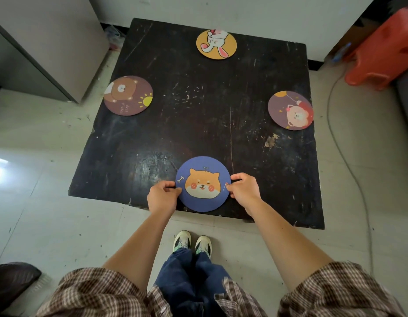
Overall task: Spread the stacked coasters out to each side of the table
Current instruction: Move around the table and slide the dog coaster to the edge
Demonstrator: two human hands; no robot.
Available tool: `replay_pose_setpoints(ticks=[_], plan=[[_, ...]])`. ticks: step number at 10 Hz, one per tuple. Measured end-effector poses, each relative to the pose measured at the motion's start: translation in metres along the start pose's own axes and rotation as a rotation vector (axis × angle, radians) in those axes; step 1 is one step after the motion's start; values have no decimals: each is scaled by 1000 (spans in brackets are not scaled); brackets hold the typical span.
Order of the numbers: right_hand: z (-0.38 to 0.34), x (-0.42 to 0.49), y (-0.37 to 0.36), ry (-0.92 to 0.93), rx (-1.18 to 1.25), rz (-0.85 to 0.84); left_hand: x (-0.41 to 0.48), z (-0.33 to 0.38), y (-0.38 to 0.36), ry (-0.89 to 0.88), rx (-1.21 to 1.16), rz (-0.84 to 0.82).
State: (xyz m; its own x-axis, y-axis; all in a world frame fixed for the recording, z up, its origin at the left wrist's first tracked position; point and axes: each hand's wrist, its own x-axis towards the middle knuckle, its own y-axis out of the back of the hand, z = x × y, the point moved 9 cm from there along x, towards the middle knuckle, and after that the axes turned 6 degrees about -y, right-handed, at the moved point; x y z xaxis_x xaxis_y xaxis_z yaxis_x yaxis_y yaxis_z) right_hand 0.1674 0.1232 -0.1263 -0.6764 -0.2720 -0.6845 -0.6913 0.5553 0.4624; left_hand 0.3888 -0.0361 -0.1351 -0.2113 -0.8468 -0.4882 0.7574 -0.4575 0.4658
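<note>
Left hand (163,195) and right hand (244,189) are pinching opposite edges of the blue coaster (203,184) at the tabletop's (198,115) near side.

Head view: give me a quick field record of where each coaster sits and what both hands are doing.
table: dark square top, scratched
far side: yellow rabbit coaster
left side: brown bear coaster, overhanging the edge
right side: purple pink-bear coaster
near side: blue dog coaster
left hand: pinching the blue dog coaster's left rim
right hand: pinching its right rim
stack: none visible
</note>
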Motion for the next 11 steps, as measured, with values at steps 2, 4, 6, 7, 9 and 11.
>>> replay_pose_setpoints(ticks=[2, 4, 6, 7, 9, 11], plan=[[2, -4, 3, 25, -55, 26, -2, 4, 0, -52, 64, -1], [2, -6, 4, 45, -91, 53, -2, 5, 0, -85, 111, 1], [4, -6, 2, 57, -109, 79, -1, 6, -2, -106, 152, -9], [3, -8, 2, 56, -107, 75, 0, 7, -2, -106, 187, -22], [-5, -17, 4, 78, -141, 63, 0, 14, -1, -153, 298, -87], [-27, -35, 13, 115, -29, -12, -2, 21, 11, -251, 522, -141]])
